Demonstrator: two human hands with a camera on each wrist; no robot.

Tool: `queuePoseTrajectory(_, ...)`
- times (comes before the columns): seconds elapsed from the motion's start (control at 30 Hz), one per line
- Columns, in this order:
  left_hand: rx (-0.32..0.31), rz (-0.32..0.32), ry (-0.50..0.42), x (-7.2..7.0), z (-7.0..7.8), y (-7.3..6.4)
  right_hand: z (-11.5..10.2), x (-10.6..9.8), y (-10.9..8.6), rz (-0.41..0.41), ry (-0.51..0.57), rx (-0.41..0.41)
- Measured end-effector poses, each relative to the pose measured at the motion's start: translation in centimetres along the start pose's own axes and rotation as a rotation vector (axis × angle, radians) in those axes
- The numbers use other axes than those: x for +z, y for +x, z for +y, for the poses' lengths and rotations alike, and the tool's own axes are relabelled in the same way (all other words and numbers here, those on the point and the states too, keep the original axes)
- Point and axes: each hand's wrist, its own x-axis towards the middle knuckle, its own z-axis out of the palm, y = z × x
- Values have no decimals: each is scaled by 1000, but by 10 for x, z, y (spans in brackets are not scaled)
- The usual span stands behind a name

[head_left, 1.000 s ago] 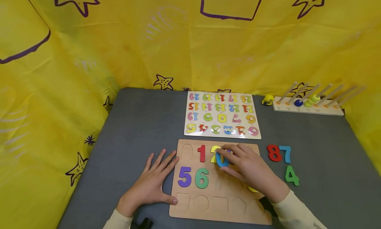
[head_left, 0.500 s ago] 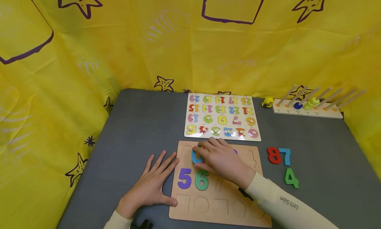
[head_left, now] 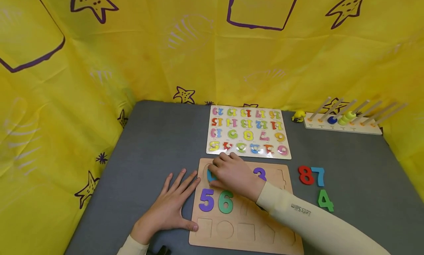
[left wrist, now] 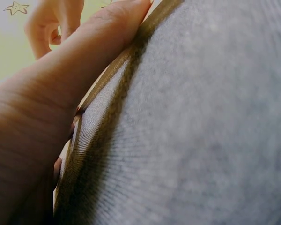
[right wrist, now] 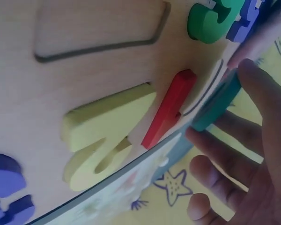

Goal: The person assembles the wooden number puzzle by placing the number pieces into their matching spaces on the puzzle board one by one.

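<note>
My right hand (head_left: pixel 233 176) pinches a blue number 0 (head_left: pixel 211 175) between thumb and fingers, over the top-left recess of the wooden number board (head_left: pixel 238 211). In the right wrist view the 0 (right wrist: pixel 218 101) is tilted beside that recess, next to the red 1 (right wrist: pixel 171 108) and yellow 2 (right wrist: pixel 107 131). With fingers spread straight, my left hand (head_left: pixel 169 207) rests at the board's left edge, fingertips and thumb touching it. A purple 5 (head_left: pixel 207 200), green 6 (head_left: pixel 226 202) and purple 3 (head_left: pixel 260 173) sit in the board. My right hand hides the 1 and 2 from the head view.
To the right lie a red 8 (head_left: pixel 306 175), a blue 7 (head_left: pixel 319 176) and a green 4 (head_left: pixel 325 200). Behind the board is a second number puzzle (head_left: pixel 248 131). A peg rack (head_left: pixel 342 123) and small yellow toy (head_left: pixel 298 116) stand back right, before a yellow cloth (head_left: pixel 149 56).
My right hand has carried the blue 0 leftward, from above the 2 and 3 to the top-left recess. The left hand stays at the board's edge.
</note>
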Motion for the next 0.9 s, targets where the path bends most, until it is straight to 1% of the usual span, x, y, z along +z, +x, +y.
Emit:
queuePoseTrajectory(0.13, 6, 8, -5, 1, 0, 0, -2, 3, 6, -29, -36, 3)
queuePoseTrajectory(0.3, 30, 27, -7, 2, 0, 0, -5, 6, 12, -65, -65, 22)
queuePoseTrajectory(0.43, 32, 39, -2, 2, 0, 0, -8, 6, 16, -67, -82, 38)
queuePoseTrajectory(0.67, 15, 17, -1, 0, 0, 0, -12, 4, 21, -66, -108, 58)
queuePoseTrajectory(0.9, 16, 24, 8, 0, -1, -1, -12, 5, 24, -79, -107, 67)
